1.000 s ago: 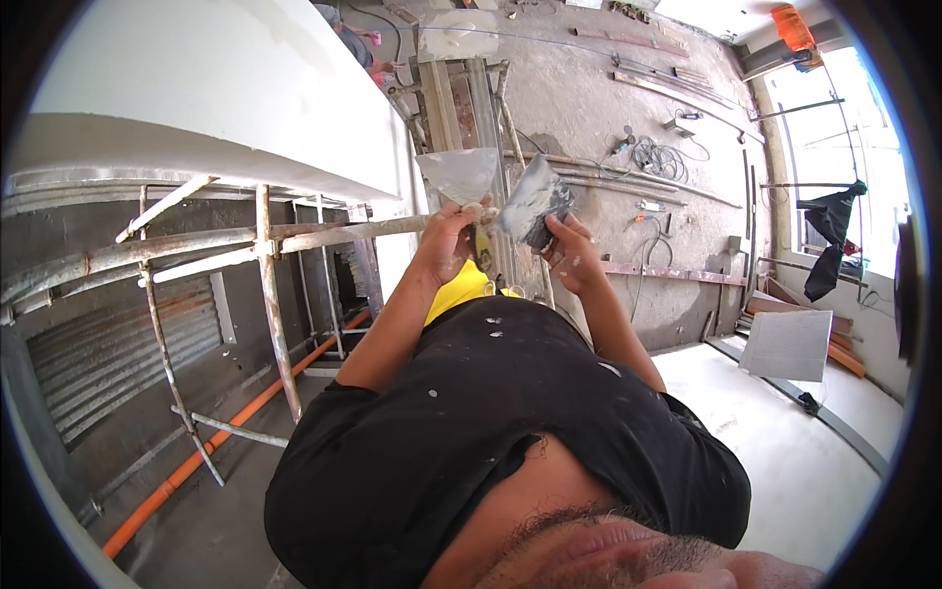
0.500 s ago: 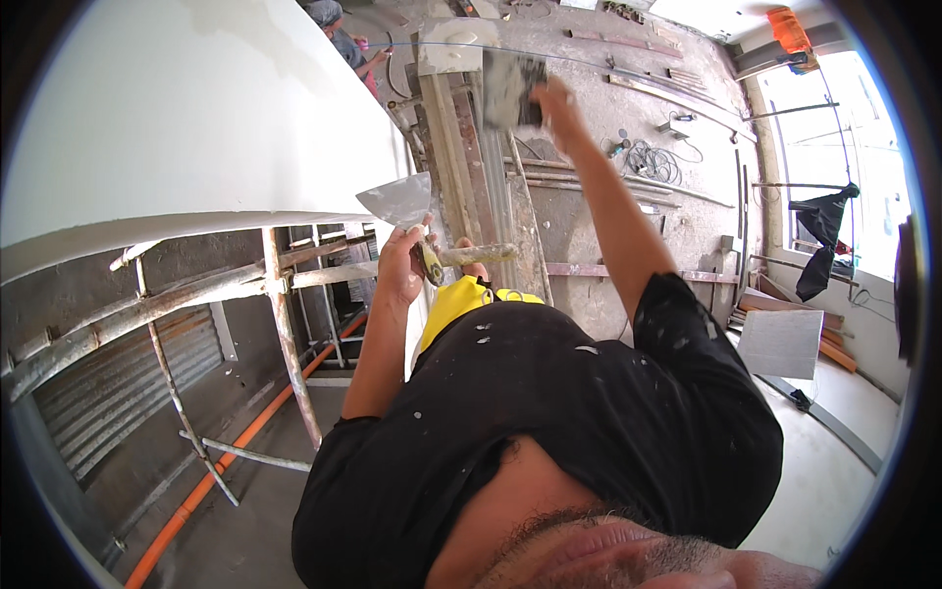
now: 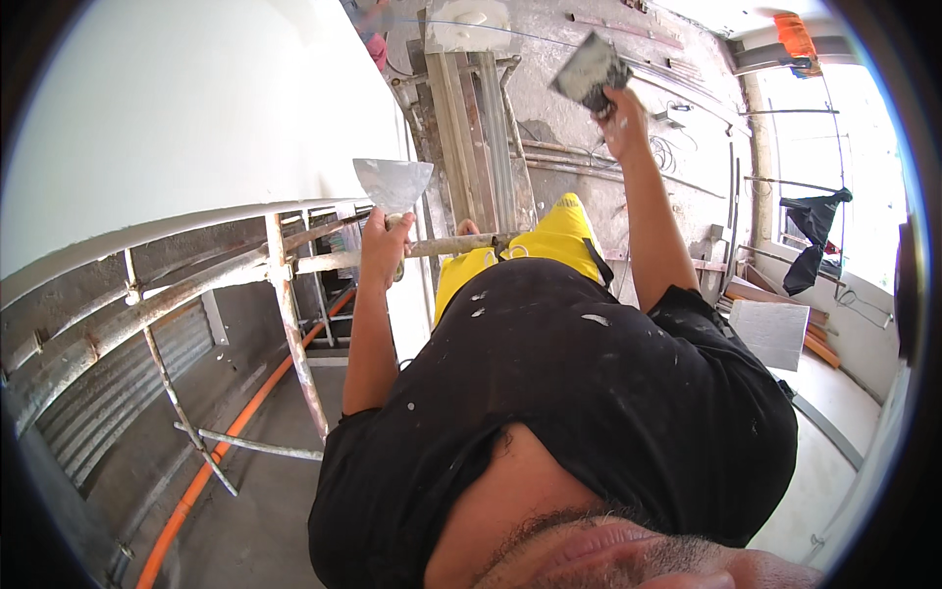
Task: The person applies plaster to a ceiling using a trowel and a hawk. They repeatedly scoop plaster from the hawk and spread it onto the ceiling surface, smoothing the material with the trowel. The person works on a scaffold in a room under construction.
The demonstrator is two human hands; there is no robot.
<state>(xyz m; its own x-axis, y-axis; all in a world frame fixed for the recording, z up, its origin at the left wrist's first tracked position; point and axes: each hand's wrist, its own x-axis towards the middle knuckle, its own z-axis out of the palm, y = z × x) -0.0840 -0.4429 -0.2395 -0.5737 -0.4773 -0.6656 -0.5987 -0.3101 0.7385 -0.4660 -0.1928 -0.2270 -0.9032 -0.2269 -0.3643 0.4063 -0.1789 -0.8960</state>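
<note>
My left hand [image 3: 386, 245] is closed around the handle of a wide putty knife [image 3: 392, 179]. Its flared metal blade points away from me, beside the white wall [image 3: 206, 108], and looks mostly clean. Farther off to the right, my right hand [image 3: 623, 123] grips a plastering trowel [image 3: 591, 74]. Grey-white plaster smears its broad rectangular blade, which is held tilted in the air, apart from the wall. At the far end of the planks, a pale board [image 3: 466, 34] carries a patch of white plaster.
Long planks [image 3: 453, 137] run ahead of me between scaffold poles [image 3: 285, 324]. An orange pipe [image 3: 211, 466] slants below on the left. Cable and lengths of timber lie on the floor [image 3: 549, 59] to the right. A grey panel [image 3: 770, 334] stands near the window side.
My right hand has swung right and nearer with the trowel, away from above the planks. The putty knife in my left hand has turned so its blade points more straight ahead.
</note>
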